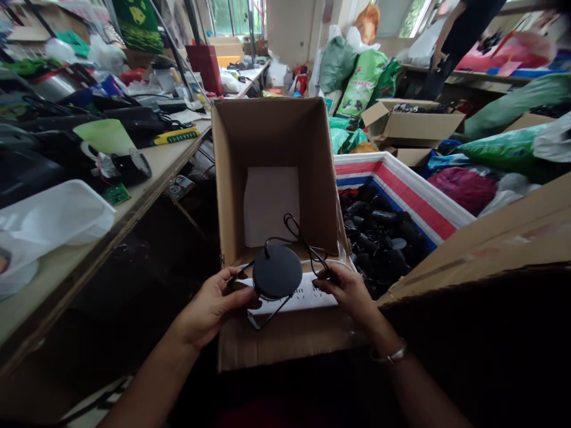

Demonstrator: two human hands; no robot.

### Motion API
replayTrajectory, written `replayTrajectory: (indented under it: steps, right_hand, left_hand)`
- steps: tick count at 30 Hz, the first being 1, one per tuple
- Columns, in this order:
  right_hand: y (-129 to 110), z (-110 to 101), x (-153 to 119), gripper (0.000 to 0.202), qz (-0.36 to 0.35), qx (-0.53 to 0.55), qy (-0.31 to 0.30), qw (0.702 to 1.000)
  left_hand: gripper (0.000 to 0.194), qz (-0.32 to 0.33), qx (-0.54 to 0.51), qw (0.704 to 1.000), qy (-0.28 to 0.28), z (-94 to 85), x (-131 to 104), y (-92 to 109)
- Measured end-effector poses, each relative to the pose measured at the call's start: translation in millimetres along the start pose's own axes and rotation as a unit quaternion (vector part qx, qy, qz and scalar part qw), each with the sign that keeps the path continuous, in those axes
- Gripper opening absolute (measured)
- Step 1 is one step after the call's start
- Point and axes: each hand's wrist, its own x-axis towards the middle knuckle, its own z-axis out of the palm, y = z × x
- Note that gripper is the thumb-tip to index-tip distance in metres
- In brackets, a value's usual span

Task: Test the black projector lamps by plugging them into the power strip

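My left hand (229, 297) is closed on the edge of a round, flat-topped black device (277, 271) with a thin black cable. Part of the cable (292, 224) loops up and across to my right hand (341, 282), whose fingers pinch it near its end. The tip inside those fingers is hidden. Beneath the device lies a white power strip (307, 295) with several sockets, along the near side of a cardboard box (229, 178). A pale sheet (272, 205) shows inside the box, which stands with its opening toward me.
To the left runs a workbench (167, 160) with a translucent plastic tray (57, 214), a yellow-green cutter (176, 135) and a green circuit board (116, 194). A striped bin (401, 178) of black parts stands at right, beside a cardboard flap (499, 244). Another person (459, 47) stands far right.
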Motion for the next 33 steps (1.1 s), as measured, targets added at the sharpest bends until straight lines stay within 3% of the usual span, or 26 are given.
replayTrajectory:
  steps: [4,9,16,22,28,33]
  right_hand:
    - [-3,2,1,0.016,-0.007,-0.023,0.003,1.000]
    - [4,13,-5,0.015,-0.046,-0.079,0.048,0.995]
    - [22,34,-20,0.021,-0.140,-0.123,0.117,0.976]
    - [48,35,-18,0.009,-0.200,-0.124,0.145,0.961]
    - [58,41,-17,0.016,-0.163,-0.092,0.141,0.972]
    - [37,48,18,0.024,-0.117,-0.048,0.127,0.984]
  left_hand:
    - [0.056,0.005,-0.006,1.000,-0.012,8.4,8,1]
    - [0.059,0.008,-0.027,1.000,-0.010,14.2,19,-12]
    - [0.042,0.143,0.009,0.990,-0.007,14.9,41,-33]
    - [0.034,0.172,0.059,0.983,-0.003,19.0,45,-36]
    - [0.037,0.164,0.034,0.986,-0.008,24.8,41,-31]
    - [0.037,0.165,0.002,0.985,-0.044,33.6,44,-29]
